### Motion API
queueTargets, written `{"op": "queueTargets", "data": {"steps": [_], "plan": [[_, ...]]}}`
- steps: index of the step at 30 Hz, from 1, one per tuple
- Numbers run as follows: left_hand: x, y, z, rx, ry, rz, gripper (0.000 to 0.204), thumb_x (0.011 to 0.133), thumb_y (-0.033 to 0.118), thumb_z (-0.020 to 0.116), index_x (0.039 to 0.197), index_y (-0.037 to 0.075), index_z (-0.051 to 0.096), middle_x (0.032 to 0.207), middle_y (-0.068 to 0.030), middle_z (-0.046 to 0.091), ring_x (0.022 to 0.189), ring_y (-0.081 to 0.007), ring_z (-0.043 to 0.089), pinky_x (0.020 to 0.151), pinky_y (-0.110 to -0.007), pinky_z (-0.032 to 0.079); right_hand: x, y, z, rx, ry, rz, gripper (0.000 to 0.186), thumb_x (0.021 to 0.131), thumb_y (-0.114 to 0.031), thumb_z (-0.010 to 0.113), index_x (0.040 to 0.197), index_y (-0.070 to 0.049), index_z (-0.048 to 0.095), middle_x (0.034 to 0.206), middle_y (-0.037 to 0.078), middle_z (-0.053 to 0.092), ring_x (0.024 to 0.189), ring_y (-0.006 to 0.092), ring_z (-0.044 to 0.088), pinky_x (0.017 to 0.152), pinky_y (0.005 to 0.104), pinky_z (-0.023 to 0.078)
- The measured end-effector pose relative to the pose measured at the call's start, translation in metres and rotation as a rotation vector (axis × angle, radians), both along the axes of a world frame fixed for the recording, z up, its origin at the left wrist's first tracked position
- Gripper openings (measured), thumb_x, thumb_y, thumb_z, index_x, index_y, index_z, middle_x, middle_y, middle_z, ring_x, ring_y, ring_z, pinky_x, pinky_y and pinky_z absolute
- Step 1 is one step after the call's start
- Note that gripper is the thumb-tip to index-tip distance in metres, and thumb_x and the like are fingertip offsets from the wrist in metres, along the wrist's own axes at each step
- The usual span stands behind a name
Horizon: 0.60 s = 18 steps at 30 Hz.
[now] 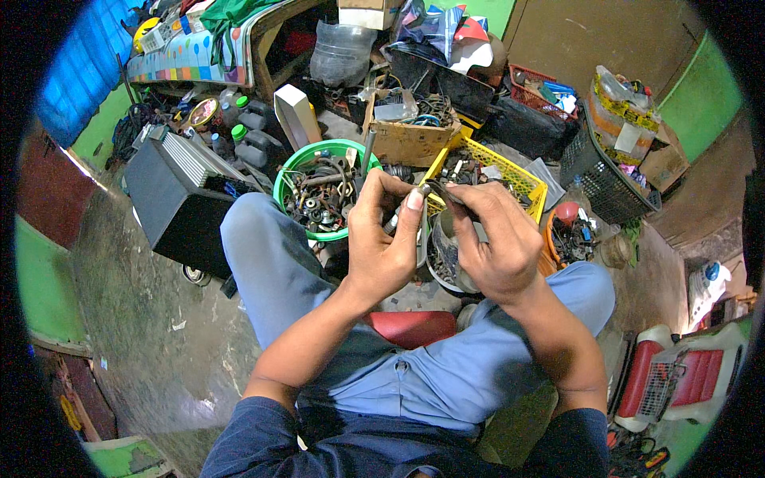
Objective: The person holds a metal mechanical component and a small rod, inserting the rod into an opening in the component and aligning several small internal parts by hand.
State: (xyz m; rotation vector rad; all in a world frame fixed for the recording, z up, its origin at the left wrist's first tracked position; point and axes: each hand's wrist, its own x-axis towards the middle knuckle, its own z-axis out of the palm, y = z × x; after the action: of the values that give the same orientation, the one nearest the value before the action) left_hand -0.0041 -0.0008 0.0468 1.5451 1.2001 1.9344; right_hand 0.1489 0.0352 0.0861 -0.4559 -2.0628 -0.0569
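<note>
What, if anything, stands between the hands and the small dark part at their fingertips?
Nothing visible does: the left hand and right hand both pinch the small dark part directly. The yellow basket lies beyond them, not in between.

Head-worn fisheye view, facing downward, near
</note>
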Motion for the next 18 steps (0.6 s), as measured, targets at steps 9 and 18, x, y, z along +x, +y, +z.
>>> {"op": "queueTargets", "data": {"steps": [9,18], "plan": [[0.0010,0.0012,-0.0045,0.008,0.041,0.018,0.012,0.093,0.007,0.060,0.091,-0.003,0.054,0.076,-0.0113,0.059,0.071,-0.0141,0.058,0.065,-0.030,0.046,0.0000,0.0000,-0.0023,0.001,-0.042,0.005,0.033,0.068,0.010,0.066,0.101,0.007,0.062,0.081,0.017,0.062,0.070,0.0326,0.063,0.063,0.0407,0.052],[0.0002,0.0024,-0.0016,0.069,0.169,0.065,0.012,0.092,0.004,0.062,0.093,-0.004,0.052,0.076,-0.0126,0.059,0.066,-0.0163,0.060,0.061,-0.030,0.047,0.0028,0.0015,-0.0006,0.023,-0.061,-0.007,0.032,0.069,0.010,0.064,0.102,0.007,0.062,0.082,0.017,0.062,0.071,0.0325,0.062,0.063,0.0403,0.052]]}}
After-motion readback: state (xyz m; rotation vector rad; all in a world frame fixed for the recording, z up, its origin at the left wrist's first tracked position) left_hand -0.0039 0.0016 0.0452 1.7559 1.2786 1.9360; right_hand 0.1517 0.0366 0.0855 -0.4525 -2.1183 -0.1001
